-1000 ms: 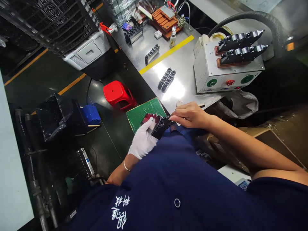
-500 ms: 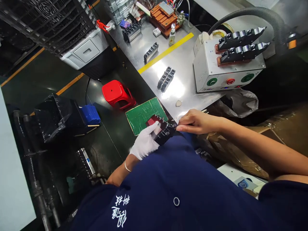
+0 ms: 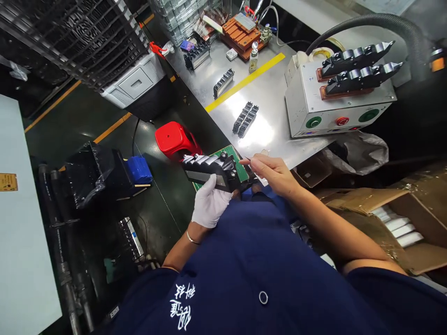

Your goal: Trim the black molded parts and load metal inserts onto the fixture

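In front of my waist, my left hand (image 3: 211, 202), in a white glove, is closed around a black part (image 3: 206, 179) with a grey strip along its side and a row of shiny curved faces on top. The part lies tilted, its knobbed end toward the right. My bare right hand (image 3: 274, 174) is beside that end, apart from it, fingers pressed together. Something thin juts left from the fingertips; I cannot make out whether it is a finger or a small tool. Two similar black parts (image 3: 246, 119) lie side by side on the metal table (image 3: 272, 104).
A green board (image 3: 231, 151) is partly hidden behind the held part. At the right stands a control box (image 3: 314, 104) with buttons and two black pieces on top. A red stool (image 3: 172, 139) is on the floor. An open carton (image 3: 370, 202) holds white pieces at the lower right.
My left hand has turned the black part, so its grey side strip and shiny curved faces now show. My right hand has moved off the part's end. The view has shifted slightly.
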The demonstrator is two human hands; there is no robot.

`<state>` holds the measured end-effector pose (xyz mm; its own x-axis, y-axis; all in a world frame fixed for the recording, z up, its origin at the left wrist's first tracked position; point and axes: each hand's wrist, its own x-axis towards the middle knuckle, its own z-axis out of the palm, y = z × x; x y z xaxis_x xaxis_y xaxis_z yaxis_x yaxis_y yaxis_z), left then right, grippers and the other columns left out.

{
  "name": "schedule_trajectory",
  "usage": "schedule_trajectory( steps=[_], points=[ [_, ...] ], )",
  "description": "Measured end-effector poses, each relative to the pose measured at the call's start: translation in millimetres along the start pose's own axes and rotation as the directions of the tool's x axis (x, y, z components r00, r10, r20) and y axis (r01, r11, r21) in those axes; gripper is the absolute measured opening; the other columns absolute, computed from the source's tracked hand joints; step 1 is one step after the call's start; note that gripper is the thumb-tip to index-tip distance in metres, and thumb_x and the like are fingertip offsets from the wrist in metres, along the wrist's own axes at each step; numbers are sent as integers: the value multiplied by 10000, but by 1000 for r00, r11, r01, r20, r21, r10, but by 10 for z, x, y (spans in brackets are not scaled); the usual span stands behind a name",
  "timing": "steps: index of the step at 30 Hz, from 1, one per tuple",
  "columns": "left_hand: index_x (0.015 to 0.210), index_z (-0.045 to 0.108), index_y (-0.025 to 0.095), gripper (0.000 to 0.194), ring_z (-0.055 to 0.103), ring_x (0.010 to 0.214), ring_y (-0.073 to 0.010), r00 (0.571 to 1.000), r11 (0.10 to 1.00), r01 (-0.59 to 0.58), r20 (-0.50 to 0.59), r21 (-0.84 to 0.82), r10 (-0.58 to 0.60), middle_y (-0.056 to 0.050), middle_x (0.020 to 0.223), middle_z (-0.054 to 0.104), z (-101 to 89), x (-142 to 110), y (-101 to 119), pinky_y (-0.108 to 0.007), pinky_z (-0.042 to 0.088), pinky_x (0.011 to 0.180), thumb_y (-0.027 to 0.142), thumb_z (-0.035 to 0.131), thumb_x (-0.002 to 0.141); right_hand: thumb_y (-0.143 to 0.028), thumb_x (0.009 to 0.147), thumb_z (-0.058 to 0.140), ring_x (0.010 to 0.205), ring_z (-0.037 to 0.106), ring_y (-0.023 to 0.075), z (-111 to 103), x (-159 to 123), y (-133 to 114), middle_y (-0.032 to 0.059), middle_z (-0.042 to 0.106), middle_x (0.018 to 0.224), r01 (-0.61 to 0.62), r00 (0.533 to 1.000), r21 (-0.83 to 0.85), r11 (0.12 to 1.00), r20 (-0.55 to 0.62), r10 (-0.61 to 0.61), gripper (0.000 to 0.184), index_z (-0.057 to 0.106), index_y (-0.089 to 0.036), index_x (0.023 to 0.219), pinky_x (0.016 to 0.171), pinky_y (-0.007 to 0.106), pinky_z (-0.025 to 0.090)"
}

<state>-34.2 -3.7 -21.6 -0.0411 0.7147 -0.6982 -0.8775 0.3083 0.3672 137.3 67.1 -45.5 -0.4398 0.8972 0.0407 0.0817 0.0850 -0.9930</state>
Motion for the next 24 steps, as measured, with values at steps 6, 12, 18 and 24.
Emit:
schedule_trajectory(
  steps=[6, 12, 18, 24],
  points=[
    [1391, 511, 215, 439, 703, 1014, -123, 1000, 997, -6, -13, -81, 5, -38, 1080, 753, 15, 21, -43, -206, 546, 911, 138, 310, 1008, -528, 811, 654, 647, 537, 132, 218, -103, -23, 20, 615, 702, -27, 994, 145, 989, -105, 43, 346, 760, -198, 807, 583, 282, 449],
    [1453, 433, 202, 454, 688, 1055, -127, 999, 994, 27, 43, -109, -23, -52, 1177, 719, -6, -2, -75, -225, 521, 972, 165, 297, 1021, -556, 765, 686, 570, 487, 109, 338, -159, 53, -4, 585, 639, -177, 967, 265, 948, -134, 218, 386, 739, -175, 793, 513, 259, 409],
    [1401, 505, 160, 417, 716, 937, -81, 988, 962, 153, 40, -225, -148, -38, 1064, 757, 57, -15, -57, -124, 523, 881, 209, 325, 1029, -549, 757, 702, 595, 483, 109, 527, -199, 194, -10, 581, 654, -31, 918, 273, 961, -373, 135, 357, 720, -191, 757, 557, 264, 418],
    [1301, 597, 182, 369, 730, 756, -86, 969, 951, 245, 36, -186, -243, -5, 846, 776, 6, -95, 14, -126, 553, 667, 257, 368, 1022, -528, 815, 666, 553, 465, 97, 379, -130, 340, -36, 536, 599, 61, 826, 238, 969, -557, 85, 314, 707, -217, 804, 530, 246, 404]
  ],
)
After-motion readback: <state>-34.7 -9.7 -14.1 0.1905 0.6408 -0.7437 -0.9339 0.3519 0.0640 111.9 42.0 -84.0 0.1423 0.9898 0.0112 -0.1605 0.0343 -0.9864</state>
